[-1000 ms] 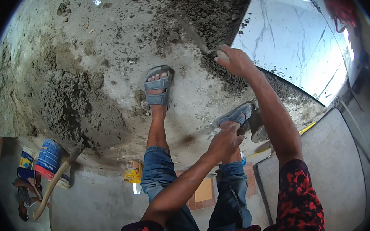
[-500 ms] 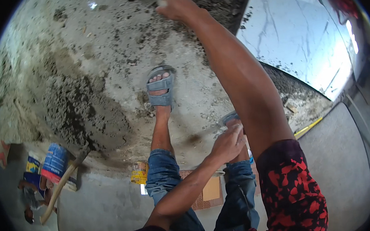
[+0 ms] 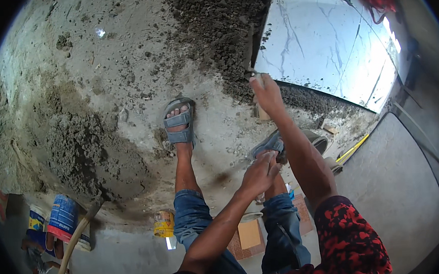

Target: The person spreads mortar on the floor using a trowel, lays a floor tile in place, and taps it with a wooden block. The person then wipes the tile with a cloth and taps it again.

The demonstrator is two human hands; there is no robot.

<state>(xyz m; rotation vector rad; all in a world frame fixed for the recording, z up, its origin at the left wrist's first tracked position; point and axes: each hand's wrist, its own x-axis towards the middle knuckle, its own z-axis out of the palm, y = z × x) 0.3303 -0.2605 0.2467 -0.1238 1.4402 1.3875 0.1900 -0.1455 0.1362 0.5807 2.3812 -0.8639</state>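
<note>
My right hand is closed round the handle of a trowel, whose thin blade is seen edge-on. The blade lies along the near left edge of a large white marbled tile, where dark crumbly mortar is spread. My left hand hangs in front of my right shin with its fingers curled together. Whatever may be inside those fingers is hidden. My feet, in grey sandals, stand on the rough floor just short of the mortar.
At left sits a heap of wet mortar with a wooden-handled tool resting in it. Blue-and-red and yellow buckets stand behind. Another person is at far left. Grey slabs and a yellow strip lie at right.
My right hand has come back toward me and rightward with the trowel, from the far mortar to the tile's edge. My left hand has hardly moved. The view has shifted slightly.
</note>
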